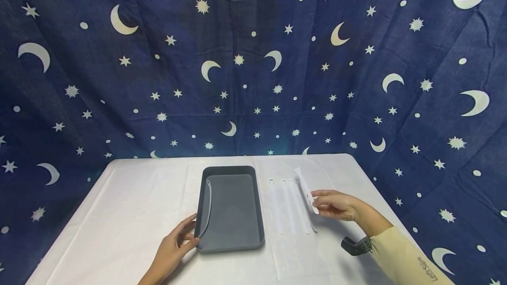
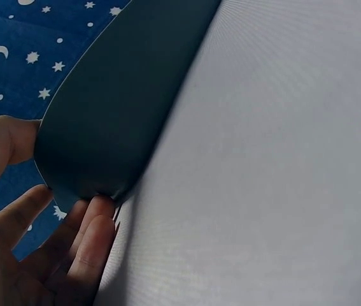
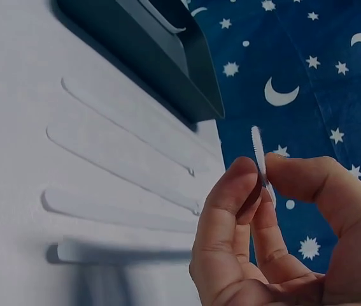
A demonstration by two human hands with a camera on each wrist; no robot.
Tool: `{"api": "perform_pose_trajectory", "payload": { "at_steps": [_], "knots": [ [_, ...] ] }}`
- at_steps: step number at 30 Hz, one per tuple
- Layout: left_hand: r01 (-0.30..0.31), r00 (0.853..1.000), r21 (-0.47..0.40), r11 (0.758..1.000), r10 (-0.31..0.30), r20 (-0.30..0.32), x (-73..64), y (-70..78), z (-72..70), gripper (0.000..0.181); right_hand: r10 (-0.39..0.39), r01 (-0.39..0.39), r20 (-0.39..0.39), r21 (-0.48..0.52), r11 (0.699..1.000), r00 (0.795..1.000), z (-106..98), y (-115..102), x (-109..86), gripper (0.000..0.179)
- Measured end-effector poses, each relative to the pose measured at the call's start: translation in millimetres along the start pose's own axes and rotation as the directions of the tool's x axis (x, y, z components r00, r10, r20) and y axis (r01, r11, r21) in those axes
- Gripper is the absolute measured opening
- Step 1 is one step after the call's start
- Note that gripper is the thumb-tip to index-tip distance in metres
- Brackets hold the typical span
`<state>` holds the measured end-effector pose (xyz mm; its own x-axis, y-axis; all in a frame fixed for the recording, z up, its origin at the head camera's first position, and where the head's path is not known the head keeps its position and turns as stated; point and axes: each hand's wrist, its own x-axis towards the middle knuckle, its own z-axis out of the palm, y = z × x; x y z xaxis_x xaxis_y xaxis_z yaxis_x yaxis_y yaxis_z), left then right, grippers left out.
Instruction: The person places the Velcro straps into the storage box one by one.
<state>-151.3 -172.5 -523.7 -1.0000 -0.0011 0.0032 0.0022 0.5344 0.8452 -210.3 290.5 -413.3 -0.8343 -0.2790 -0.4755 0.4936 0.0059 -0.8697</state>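
Observation:
A dark grey rectangular tray (image 1: pixel 231 250) lies on the white table. My left hand (image 1: pixel 174 243) holds its near left corner, thumb on one side and fingers on the other; the left wrist view shows fingertips against the tray wall (image 2: pixel 104 115). One thin pale strip (image 1: pixel 210 201) lies bowed along the left inside of the tray. To the right, my right hand (image 1: pixel 336 205) pinches a white plastic strip (image 1: pixel 306 189) with small slots, raised above the table. In the right wrist view this strip (image 3: pixel 258 146) appears edge-on with fine ridges, between thumb and fingers.
Several similar white strips (image 1: pixel 291 210) lie side by side between the tray and my right hand, with small marked ends at the far side. A dark camera mount (image 1: pixel 355 246) sits at my right wrist. A blue moon-and-star cloth (image 1: pixel 237 78) hangs behind the table (image 1: pixel 138 206).

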Motion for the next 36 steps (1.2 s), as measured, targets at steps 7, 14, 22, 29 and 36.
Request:
{"api": "perform_pose_trajectory", "payload": {
  "at_steps": [7, 14, 22, 29, 36],
  "knots": [
    [0.01, 1.0, 0.001, 1.0, -0.01, 0.002, 0.2, -0.1, 0.4, 0.064, -0.004, 0.004, 0.018, -0.019, 1.0, 1.0, 11.2, 2.9, 1.2, 0.062],
    [0.001, 1.0, -0.007, 1.0, -0.001, -0.002, 0.8, -1.9, 1.3, 0.064, -0.009, 0.011, 0.053, -0.036, 0.999, 0.999, 24.6, 6.0, 3.6, 0.056],
    [0.004, 1.0, -0.004, 1.0, -0.004, -0.002, 0.8, -1.5, 0.5, 0.064, -0.016, 0.021, 0.077, -0.068, 0.997, 0.997, 42.4, 8.5, 8.7, 0.061],
    [0.009, 1.0, -0.01, 1.0, -0.009, -0.002, 0.9, -1.0, -0.1, 0.064, -0.029, 0.036, 0.089, -0.08, 0.996, 0.996, 56.8, 11.4, 16.1, 0.06],
    [-0.014, 1.0, -0.013, 1.0, 0.014, -0.002, -0.8, -0.8, -1.7, 0.064, -0.036, 0.046, 0.114, -0.085, 0.995, 0.993, 70.7, 14.7, 22.5, 0.053]
  ]
}}
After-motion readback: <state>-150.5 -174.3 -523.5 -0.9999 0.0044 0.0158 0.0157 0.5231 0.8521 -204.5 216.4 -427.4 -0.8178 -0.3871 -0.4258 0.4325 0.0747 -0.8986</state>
